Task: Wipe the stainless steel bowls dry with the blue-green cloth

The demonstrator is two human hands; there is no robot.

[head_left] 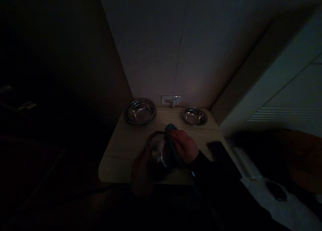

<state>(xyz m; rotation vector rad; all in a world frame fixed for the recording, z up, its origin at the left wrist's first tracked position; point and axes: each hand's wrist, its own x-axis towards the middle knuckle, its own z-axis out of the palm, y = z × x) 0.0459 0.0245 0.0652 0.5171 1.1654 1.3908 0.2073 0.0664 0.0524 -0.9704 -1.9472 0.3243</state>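
Observation:
Above the front of the small wooden table, my left hand [141,174] grips a shiny metal bowl [158,154] by its left side, with the bowl tilted and its outer side toward me. My right hand [184,145] is closed on a dark teal cloth [171,142], which presses against the bowl's right side and rim. Motion and dim light blur both hands. Behind on the left sits a stack of metal bowls [140,112]. A smaller metal bowl [195,116] stands at the back right.
The pale wooden table [118,157] stands against a wall with a power socket [171,100] holding a plug. A dark phone [223,157] lies along the table's right side. Further right, a dark mouse-shaped object [276,190] rests on a pale surface. The left side is very dark.

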